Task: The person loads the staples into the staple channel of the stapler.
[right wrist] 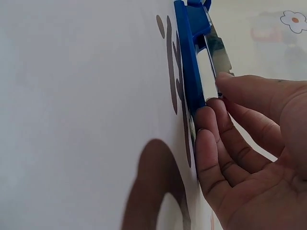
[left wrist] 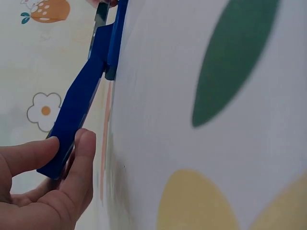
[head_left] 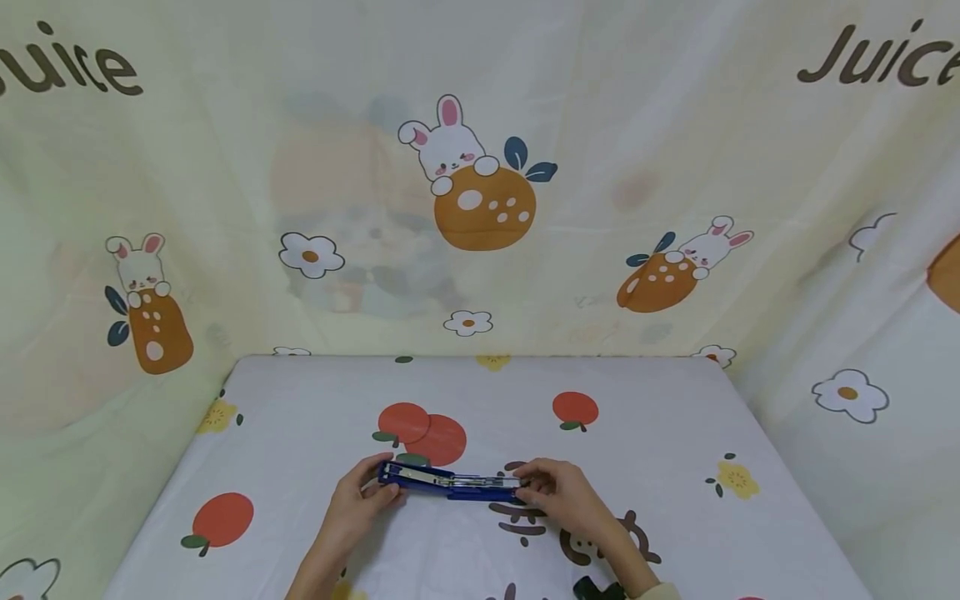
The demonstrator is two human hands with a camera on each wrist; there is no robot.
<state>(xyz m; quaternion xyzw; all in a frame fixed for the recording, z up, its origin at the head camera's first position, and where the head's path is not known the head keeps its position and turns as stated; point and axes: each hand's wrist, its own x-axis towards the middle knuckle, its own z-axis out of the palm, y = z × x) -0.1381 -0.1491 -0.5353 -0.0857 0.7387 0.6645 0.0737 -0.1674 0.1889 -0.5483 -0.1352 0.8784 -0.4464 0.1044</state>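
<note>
A blue stapler (head_left: 450, 483) is held between the two hands, its top arm swung far back so it lies almost in line with the base. The metal staple channel (head_left: 487, 481) shows along its right part. My left hand (head_left: 354, 502) pinches the end of the top arm between thumb and fingers; in the left wrist view that arm (left wrist: 79, 105) slants away from the base. At the other end, my right hand (head_left: 561, 498) grips the base and channel tip. In the right wrist view the base (right wrist: 191, 67) runs close along the tabletop, its near end partly hidden by the fingertips.
The table (head_left: 660, 433) has a white cloth printed with fruit and flowers. Behind it and at both sides hangs a pale curtain (head_left: 570, 283) with rabbit prints. A black object (head_left: 597, 588) shows at the bottom edge, by the right wrist.
</note>
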